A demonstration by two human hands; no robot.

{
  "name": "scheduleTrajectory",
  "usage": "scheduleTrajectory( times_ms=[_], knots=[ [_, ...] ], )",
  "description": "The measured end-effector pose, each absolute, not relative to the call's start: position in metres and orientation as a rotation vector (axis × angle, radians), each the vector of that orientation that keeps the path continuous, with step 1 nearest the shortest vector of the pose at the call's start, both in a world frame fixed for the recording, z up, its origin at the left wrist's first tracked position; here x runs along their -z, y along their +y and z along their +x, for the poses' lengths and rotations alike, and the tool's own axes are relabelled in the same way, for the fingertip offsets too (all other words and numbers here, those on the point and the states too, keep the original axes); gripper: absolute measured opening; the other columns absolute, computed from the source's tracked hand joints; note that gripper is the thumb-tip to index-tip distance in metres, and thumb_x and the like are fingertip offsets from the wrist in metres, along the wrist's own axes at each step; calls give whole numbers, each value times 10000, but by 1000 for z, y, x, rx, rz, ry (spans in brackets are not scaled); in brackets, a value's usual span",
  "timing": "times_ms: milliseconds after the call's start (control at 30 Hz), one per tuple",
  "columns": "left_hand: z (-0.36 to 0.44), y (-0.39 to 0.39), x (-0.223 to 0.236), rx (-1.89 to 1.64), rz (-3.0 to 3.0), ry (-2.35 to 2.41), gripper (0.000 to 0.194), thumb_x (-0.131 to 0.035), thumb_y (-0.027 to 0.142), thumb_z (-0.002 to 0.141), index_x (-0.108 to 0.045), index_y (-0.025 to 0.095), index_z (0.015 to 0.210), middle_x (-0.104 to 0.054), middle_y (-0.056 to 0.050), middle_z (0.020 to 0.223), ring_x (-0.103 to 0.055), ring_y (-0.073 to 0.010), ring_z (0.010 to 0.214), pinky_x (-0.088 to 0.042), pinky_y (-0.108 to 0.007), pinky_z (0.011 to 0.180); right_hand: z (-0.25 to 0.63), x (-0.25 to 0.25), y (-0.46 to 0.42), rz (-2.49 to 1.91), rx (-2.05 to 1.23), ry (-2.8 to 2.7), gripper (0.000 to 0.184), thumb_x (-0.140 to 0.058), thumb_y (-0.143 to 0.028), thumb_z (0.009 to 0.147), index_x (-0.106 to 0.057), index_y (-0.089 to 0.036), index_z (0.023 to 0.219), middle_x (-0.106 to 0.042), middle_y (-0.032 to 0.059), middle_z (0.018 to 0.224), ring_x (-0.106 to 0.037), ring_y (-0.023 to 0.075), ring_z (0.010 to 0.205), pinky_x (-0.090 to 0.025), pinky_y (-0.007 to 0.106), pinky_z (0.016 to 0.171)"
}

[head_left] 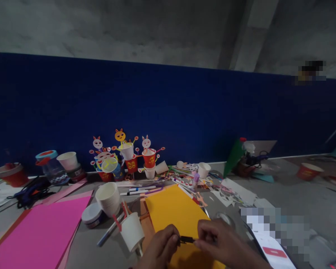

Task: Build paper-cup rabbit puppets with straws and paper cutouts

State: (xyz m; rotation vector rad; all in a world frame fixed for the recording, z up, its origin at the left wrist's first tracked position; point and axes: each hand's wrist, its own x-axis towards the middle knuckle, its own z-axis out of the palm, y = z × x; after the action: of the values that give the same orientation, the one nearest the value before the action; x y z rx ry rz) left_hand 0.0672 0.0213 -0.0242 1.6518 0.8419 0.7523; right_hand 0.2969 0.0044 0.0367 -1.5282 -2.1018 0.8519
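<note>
Over a yellow sheet of paper (176, 209), a short black pen (187, 239) stretches between my two hands. My left hand (164, 246) is closed on one end of it, fingers pinched together. Closed round the other end is my right hand (218, 239); much of the pen is hidden in the fingers. Just left of my left hand, a white paper cup (132, 231) lies tilted, with red strips sticking up from it. Behind that stand stacked white cups (108, 198) beside a round lidded jar (92, 215).
Pink paper (44, 231) covers the left side. Paper-cup figures with animal faces (149, 158) stand by the blue partition (168, 104). Markers (141, 189), a purple glue stick (195, 181) and paper scraps (226, 198) lie beyond my hands. A phone (271, 246) is at right.
</note>
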Motion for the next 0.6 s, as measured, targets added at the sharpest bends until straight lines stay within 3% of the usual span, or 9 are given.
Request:
scheduleTrajectory(
  times_ms=[167,300,400,467,533,600],
  knots=[
    [66,17,16,-764,1826,926,425,-380,579,991,-506,230,784,-476,28,724,-449,-159,696,-342,-271,662,292,-23,3,-1481,-910,-2053,240,-614,-340,799,-467,-225,648,-459,-67,571,-430,127,558,-267,239,532],
    [66,25,26,-872,1710,931,439,-435,588,972,-539,217,763,-479,37,657,-462,-141,625,-352,-258,607,285,-14,9,-1488,-918,-2047,195,-597,-342,818,-509,-220,694,-481,-68,579,-454,121,552,-285,219,516],
    [69,37,43,-1142,1399,961,430,-466,599,958,-575,202,1083,-522,49,627,-507,-141,568,-397,-251,577,284,-18,26,-1500,-703,-2181,102,-570,-294,868,-585,-227,793,-576,-66,613,-536,118,577,-315,200,528],
    [72,43,58,-1366,1263,1010,551,-429,622,961,-449,198,1312,-574,42,643,-530,-150,527,-420,-262,558,286,-24,44,-1543,-515,-2218,102,-537,-253,900,-604,-229,827,-633,-49,663,-586,133,629,-342,210,565],
    [75,43,72,-1438,1365,1042,544,-471,617,946,-470,223,1322,-621,11,740,-556,-154,554,-457,-273,584,285,-28,67,-1607,-371,-2189,139,-496,-219,933,-614,-219,860,-671,-13,726,-623,165,696,-371,241,618],
    [79,40,83,-1273,1700,1030,395,-543,557,935,-626,251,1171,-665,-31,830,-606,-173,666,-493,-292,699,279,-27,92,-1667,-255,-2183,143,-506,-191,950,-640,-206,904,-704,23,791,-662,201,778,-418,274,669]
  ],
)
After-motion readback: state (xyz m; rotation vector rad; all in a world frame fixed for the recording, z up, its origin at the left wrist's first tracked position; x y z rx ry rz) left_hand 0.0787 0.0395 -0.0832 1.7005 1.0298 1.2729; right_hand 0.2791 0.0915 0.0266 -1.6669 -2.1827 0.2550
